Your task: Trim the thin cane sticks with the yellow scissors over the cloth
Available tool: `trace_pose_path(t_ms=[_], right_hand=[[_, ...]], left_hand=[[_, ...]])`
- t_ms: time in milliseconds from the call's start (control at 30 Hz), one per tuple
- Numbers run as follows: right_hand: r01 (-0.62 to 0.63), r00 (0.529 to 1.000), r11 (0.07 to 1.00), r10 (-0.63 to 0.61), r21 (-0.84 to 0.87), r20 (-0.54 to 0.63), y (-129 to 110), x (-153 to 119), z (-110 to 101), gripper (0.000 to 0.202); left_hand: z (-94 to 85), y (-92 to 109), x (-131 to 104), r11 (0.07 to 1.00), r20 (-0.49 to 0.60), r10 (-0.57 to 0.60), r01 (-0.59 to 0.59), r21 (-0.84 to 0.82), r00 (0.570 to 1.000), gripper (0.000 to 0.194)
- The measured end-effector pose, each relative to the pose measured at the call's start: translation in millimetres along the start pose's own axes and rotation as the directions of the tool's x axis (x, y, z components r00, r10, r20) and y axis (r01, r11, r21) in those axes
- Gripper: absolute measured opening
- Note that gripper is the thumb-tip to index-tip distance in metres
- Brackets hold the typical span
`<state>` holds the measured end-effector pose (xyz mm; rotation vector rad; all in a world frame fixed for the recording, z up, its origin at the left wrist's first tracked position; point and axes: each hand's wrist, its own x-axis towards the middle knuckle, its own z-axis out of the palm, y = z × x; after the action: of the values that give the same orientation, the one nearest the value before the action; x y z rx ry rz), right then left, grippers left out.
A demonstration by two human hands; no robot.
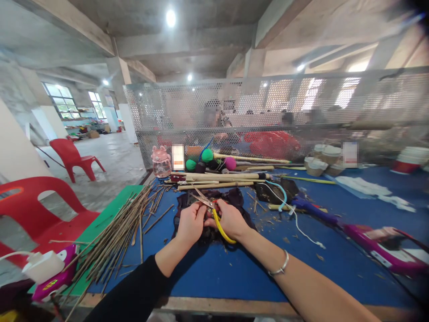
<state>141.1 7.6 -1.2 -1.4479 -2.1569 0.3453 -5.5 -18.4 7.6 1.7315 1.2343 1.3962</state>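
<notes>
My right hand is closed around a pair of scissors with yellow handles. The metal blades are apart and point up and left, over the fingertips of my left hand. The fingers of that left hand are pinched together, and what lies between them is too small and hidden to name. Beneath both hands is a crumpled dark cloth, spread on the blue tabletop.
Many thin brown sticks lie at left, partly on a green board. Behind the cloth are thicker pale sticks and balls of yarn. A purple power strip lies right; a perforated metal screen stands behind.
</notes>
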Motion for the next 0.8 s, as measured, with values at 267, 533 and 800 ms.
trace_pose_path(t_ms=[267, 533, 800], right_hand=[[-0.009, 1.0, 0.997, 0.008, -0.08, -0.009, 6.3, 2.4, 1.4, 0.045], [-0.037, 0.999, 0.996, 0.036, -0.075, -0.017, 8.5, 1.6, -0.1, 0.041], [-0.035, 0.999, 0.994, 0.033, -0.108, -0.022, 5.1, -1.0, -2.3, 0.042]], left_hand=[[3.9, -5.4, -0.6, 0.976, 0.046, -0.156, 0.161, -0.148, 0.987, 0.028], [2.2, 0.4, 1.9, 0.952, 0.017, -0.252, 0.251, -0.175, 0.968, 0.026], [1.4, -4.2, 4.1, 0.963, -0.01, -0.216, 0.212, -0.169, 0.976, 0.029]])
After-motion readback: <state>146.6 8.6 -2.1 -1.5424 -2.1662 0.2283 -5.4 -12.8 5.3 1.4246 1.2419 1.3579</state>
